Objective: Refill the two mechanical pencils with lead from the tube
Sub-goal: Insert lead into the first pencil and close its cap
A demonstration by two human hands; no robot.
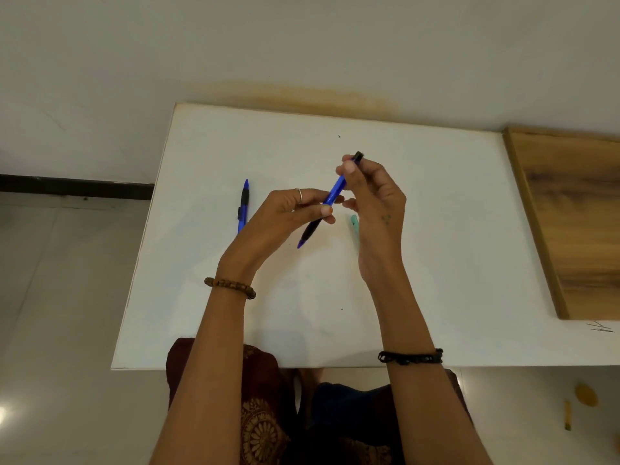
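My left hand point(295, 209) pinches the pencil point(330, 199) mid-barrel, its axis slanting up toward my right hand point(372, 193), whose fingertips pinch its black cap point(357, 156).

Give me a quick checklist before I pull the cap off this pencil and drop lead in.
1. Held pencil steadied by left hand: ok.
2. Right hand fingertips on the black cap: ok.
3. Cap end tilted up, tip down: ok.
4. Lead tube within reach: ok, though mostly hidden behind the right hand.
5. Lead tube open: cannot tell.
6. Second pencil resting on the table, out of the way: ok.
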